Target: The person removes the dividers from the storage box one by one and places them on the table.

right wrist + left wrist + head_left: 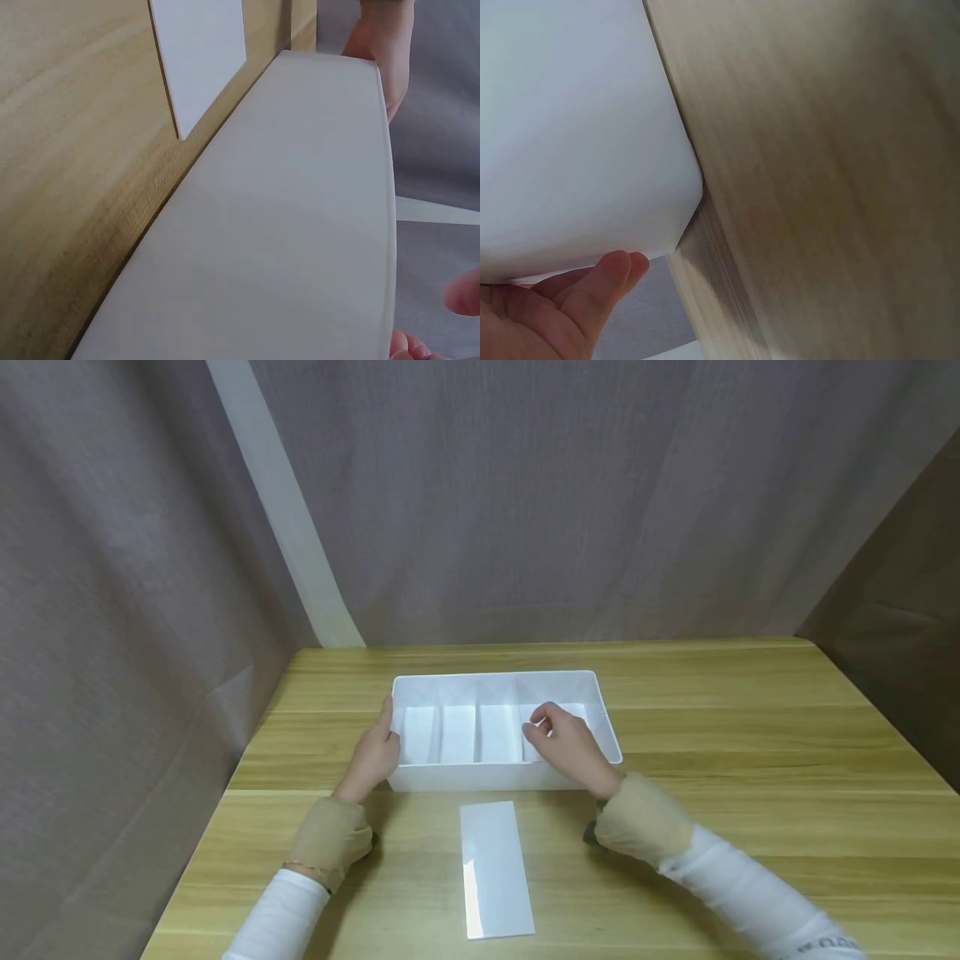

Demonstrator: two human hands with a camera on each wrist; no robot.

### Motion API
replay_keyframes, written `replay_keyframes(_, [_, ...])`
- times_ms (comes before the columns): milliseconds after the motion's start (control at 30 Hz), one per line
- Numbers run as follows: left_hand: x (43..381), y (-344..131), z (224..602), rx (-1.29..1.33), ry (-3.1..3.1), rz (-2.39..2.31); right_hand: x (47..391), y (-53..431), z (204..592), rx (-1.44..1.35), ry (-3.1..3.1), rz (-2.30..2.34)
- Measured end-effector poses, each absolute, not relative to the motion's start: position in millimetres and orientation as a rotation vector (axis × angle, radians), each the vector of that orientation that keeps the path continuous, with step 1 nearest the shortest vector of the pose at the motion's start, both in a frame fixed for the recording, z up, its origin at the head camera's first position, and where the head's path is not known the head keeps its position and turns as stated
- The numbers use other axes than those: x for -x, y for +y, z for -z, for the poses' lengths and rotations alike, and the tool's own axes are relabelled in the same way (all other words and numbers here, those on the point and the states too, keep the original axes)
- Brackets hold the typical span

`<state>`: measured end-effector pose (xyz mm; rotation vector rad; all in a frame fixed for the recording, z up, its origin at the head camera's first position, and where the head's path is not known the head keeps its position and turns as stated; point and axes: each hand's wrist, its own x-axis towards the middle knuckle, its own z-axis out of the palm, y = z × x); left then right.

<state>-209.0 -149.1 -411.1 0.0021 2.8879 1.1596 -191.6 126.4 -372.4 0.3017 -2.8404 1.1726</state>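
Note:
A long white box [487, 777] with upright dividers stands on the table; its right-hand section looks wider than the others. My left hand [377, 750] rests against the box's left end, the index finger stretched along that wall. In the left wrist view, the fingertips [616, 264] touch the box near its corner. Over the wider section, my right hand [570, 747] reaches in with bent thumb and index finger. A small gap shows between those fingertips, and the right wrist view has them apart by the rim. The other right fingers are mostly hidden.
A flat white panel [497, 870], glossy with a bright reflection, lies on the wooden table [750, 760] in front of the box. Grey-mauve curtain [525, 510] hangs behind the table's far edge, with a pale strip at the left.

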Motion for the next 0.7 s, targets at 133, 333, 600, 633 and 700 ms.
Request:
replay_keyframes(133, [209.3, -149.5, 412.0, -0.007, 2.895, -1.148, 194.8, 124.8, 373.7, -0.295, -2.863, -1.172])
replay_keyframes(333, [209.6, -149.5, 413.1, -0.02, 2.904, -1.154, 198.4, 123.4, 377.7, -0.302, -2.908, -1.147])
replay_keyframes(600, [209.1, -149.2, 410.9, -0.009, 2.875, -1.174, 201.9, 121.3, 381.9, -0.313, -2.925, -1.123])
replay_keyframes(633, [209.1, -149.2, 410.9, -0.01, 2.875, -1.174, 202.3, 121.1, 382.0, -0.311, -2.929, -1.126])
replay_keyframes(700, [209.2, -149.5, 411.0, -0.017, 2.882, -1.167, 203.0, 120.5, 382.0, -0.31, -2.936, -1.13])
